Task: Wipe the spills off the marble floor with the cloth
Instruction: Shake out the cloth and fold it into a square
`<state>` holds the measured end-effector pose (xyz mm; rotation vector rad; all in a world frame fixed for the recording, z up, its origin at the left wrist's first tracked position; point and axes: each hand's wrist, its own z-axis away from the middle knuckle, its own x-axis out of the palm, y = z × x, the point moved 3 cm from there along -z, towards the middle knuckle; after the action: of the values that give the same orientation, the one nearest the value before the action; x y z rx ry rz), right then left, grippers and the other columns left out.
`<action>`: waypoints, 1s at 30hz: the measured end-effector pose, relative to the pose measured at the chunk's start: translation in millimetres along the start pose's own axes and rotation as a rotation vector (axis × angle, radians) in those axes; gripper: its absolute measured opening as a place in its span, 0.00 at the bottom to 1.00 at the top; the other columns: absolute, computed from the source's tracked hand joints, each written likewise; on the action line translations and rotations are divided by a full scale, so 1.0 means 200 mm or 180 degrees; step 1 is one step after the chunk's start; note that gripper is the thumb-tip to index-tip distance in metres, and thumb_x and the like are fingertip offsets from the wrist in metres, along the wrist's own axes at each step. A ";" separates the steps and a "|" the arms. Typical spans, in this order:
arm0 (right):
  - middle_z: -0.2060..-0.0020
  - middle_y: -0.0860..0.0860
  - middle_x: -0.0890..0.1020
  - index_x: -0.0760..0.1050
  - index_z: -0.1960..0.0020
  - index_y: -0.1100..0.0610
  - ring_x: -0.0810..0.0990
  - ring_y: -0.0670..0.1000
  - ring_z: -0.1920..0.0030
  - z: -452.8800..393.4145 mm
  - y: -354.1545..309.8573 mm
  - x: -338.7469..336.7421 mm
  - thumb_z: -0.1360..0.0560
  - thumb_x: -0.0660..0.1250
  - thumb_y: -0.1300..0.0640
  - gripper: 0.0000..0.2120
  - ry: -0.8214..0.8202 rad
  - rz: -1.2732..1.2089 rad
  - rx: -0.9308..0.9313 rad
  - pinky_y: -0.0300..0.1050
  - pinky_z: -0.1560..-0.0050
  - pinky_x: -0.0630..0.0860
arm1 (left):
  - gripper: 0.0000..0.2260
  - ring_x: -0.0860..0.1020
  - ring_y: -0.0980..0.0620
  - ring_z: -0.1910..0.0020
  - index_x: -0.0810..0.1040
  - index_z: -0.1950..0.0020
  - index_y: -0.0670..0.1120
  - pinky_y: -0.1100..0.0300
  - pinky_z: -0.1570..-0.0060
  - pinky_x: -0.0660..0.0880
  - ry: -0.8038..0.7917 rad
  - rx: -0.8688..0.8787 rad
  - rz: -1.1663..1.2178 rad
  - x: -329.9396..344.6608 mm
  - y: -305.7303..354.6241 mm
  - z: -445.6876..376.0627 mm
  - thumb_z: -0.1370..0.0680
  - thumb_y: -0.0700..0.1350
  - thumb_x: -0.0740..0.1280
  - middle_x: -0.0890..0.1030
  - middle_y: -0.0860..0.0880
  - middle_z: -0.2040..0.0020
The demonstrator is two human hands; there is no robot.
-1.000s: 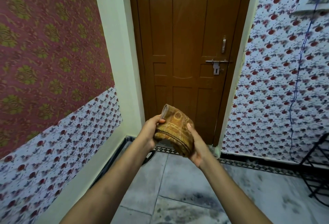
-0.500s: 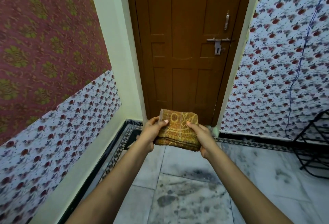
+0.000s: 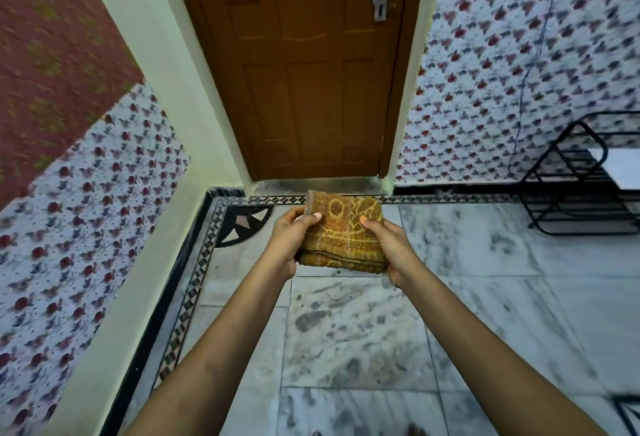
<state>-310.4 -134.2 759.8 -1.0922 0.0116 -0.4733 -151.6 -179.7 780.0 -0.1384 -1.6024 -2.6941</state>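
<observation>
I have the folded cloth (image 3: 344,233) up in the air between both hands, well above the marble floor (image 3: 485,297). My left hand (image 3: 289,241) grips its left edge, thumb on top and the fingers curled underneath; my right hand (image 3: 391,248) grips the right edge the same way. The cloth is yellow-brown with a woven pattern, folded edge facing me. Below the fingers, dark smudges (image 3: 311,319) mark the floor tile. Beyond the fingers stands a brown door (image 3: 304,64); off to the right of them, a black wire rack (image 3: 581,189) stands on the floor.
</observation>
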 end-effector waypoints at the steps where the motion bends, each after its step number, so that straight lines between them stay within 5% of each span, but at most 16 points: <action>1: 0.59 0.51 0.82 0.77 0.52 0.55 0.81 0.50 0.59 0.00 0.00 -0.05 0.25 0.67 0.55 0.04 0.0017 -0.0006 -0.0009 0.36 0.72 0.77 | 0.09 0.78 0.49 0.59 0.75 0.43 0.46 0.59 0.64 0.75 -0.0014 -0.0025 -0.0026 0.05 -0.02 0.00 0.24 0.41 0.66 0.80 0.45 0.55; 7: 0.51 0.56 0.82 0.77 0.43 0.58 0.81 0.57 0.50 -0.07 -0.09 -0.51 0.25 0.68 0.53 0.13 0.0181 -0.0048 -0.0005 0.45 0.58 0.79 | 0.12 0.79 0.46 0.56 0.76 0.41 0.44 0.56 0.62 0.76 -0.0083 -0.0092 -0.0137 0.52 -0.12 -0.01 0.24 0.42 0.67 0.81 0.42 0.49; 10: 0.49 0.56 0.82 0.78 0.46 0.57 0.80 0.57 0.48 -0.11 -0.18 -0.83 0.25 0.68 0.53 0.10 0.0243 0.0026 -0.0022 0.49 0.50 0.78 | 0.12 0.79 0.45 0.55 0.75 0.40 0.45 0.57 0.62 0.76 -0.0104 -0.0092 -0.0132 0.85 -0.17 0.00 0.24 0.42 0.67 0.81 0.41 0.48; 16: 0.53 0.56 0.82 0.77 0.43 0.59 0.81 0.53 0.56 -0.19 -0.42 -1.51 0.24 0.67 0.55 0.12 0.0298 0.0067 -0.0090 0.43 0.60 0.79 | 0.10 0.79 0.47 0.57 0.74 0.42 0.46 0.58 0.68 0.76 -0.0257 -0.0128 -0.0074 1.58 -0.26 0.03 0.23 0.42 0.65 0.81 0.45 0.54; 21: 0.52 0.56 0.82 0.77 0.45 0.58 0.81 0.57 0.52 -0.23 -0.58 -1.96 0.24 0.67 0.55 0.10 0.0465 0.0016 -0.0115 0.46 0.56 0.79 | 0.16 0.79 0.44 0.49 0.73 0.36 0.47 0.50 0.56 0.79 -0.0485 -0.0149 -0.0232 2.06 -0.29 0.01 0.23 0.44 0.66 0.80 0.44 0.46; 30: 0.50 0.57 0.82 0.77 0.45 0.58 0.82 0.55 0.53 -0.40 -0.79 -2.61 0.25 0.68 0.54 0.12 0.0937 -0.0322 -0.0174 0.45 0.60 0.79 | 0.17 0.79 0.45 0.48 0.73 0.35 0.48 0.51 0.54 0.78 -0.1044 -0.0145 -0.0533 2.82 -0.30 -0.17 0.23 0.45 0.66 0.80 0.44 0.44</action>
<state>-856.9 -64.6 741.9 -1.0719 0.2301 -0.7252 -719.3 -157.3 755.2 -0.4920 -1.6986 -2.9630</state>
